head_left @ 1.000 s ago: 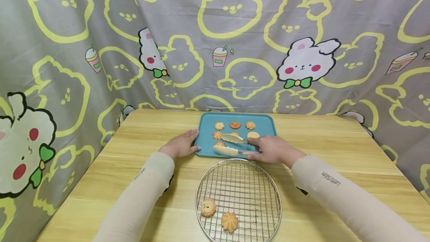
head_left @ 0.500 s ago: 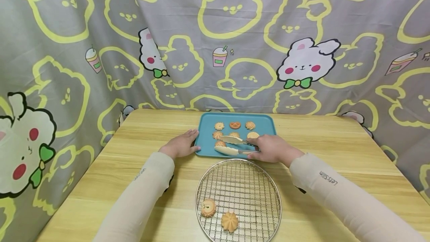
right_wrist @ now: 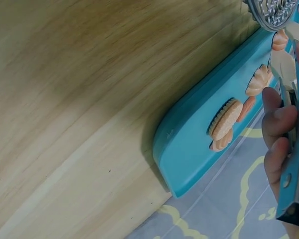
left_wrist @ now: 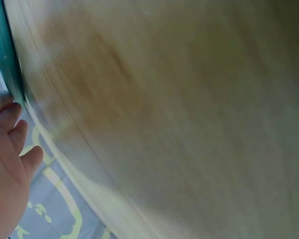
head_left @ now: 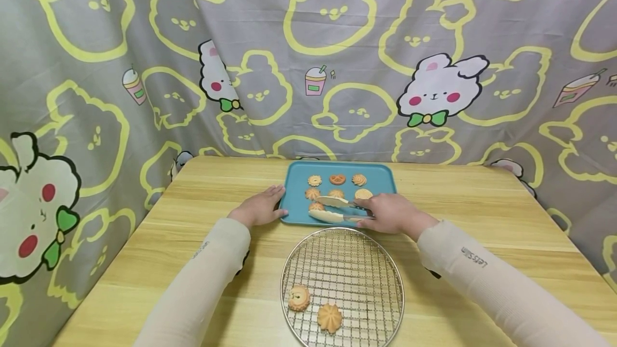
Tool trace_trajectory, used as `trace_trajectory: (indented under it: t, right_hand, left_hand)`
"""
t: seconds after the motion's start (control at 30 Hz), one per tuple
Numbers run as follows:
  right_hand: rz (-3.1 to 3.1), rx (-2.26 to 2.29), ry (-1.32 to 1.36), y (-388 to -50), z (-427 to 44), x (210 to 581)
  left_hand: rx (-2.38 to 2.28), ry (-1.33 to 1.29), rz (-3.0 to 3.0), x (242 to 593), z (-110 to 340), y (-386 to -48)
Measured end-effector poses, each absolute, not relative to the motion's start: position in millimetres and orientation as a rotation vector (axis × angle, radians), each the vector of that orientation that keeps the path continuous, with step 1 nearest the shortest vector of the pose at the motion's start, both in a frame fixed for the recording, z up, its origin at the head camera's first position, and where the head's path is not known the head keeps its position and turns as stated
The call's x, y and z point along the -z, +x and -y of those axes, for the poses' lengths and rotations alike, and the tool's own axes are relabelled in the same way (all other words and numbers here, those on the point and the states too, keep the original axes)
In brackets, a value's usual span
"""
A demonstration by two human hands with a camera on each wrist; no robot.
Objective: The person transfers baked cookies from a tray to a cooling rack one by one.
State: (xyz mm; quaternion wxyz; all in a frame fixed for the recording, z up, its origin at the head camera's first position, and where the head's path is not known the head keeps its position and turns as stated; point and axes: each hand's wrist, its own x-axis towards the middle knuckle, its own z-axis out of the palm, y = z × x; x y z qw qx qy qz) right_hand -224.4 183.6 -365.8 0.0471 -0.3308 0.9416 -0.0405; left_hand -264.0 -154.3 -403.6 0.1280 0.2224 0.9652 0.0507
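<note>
My right hand [head_left: 392,213] grips a pair of tongs [head_left: 332,215] with cream scalloped tips over the teal tray [head_left: 294,175]. Between the parted tips, at the tray's front left, lies a small cookie [head_left: 315,206]; whether both tips touch it I cannot tell. Several other cookies, including a swirl cookie [head_left: 359,180] and a pretzel-shaped one [head_left: 337,179], lie in rows on the tray. My left hand [head_left: 260,206] rests against the tray's left edge, thumb at the rim, fingers fairly straight. In the right wrist view, my fingers curl round the tongs' handle [right_wrist: 293,184] and a sandwich cookie [right_wrist: 225,119] shows.
A round wire cooling rack [head_left: 356,272] stands on the wooden table [head_left: 482,218] just in front of the tray. On it lie a ring-shaped cookie [head_left: 299,298] and a flower-shaped cookie [head_left: 330,318]. A patterned curtain [head_left: 361,133] hangs behind the table.
The tongs' tips have shifted slightly to the right and down about the small cookie at front left. My left hand, the tray and the rack have stayed where they were.
</note>
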Motion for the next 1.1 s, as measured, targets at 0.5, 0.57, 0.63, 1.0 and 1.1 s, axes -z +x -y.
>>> trace_trajectory:
  t: [0.5, 0.57, 0.63, 1.0, 1.1]
  right_hand:
    - [-2.964, 0.168, -1.068, -217, -197, 368]
    - [-2.98, 0.181, -1.083, -216, -199, 369]
    - [-2.994, 0.198, -1.099, -214, -201, 369]
    - [-3.018, 0.314, -1.202, -202, -217, 369]
    - [-3.018, 0.332, -1.208, -199, -223, 369]
  left_hand:
    - [-0.151, 0.655, -2.811, 402, 154, -263]
    - [-0.153, 0.652, -2.81, 403, 155, -263]
    - [-0.151, 0.651, -2.808, 403, 155, -263]
    - [-0.148, 0.665, -2.811, 405, 156, -264]
    - [-0.151, 0.665, -2.814, 404, 156, -264]
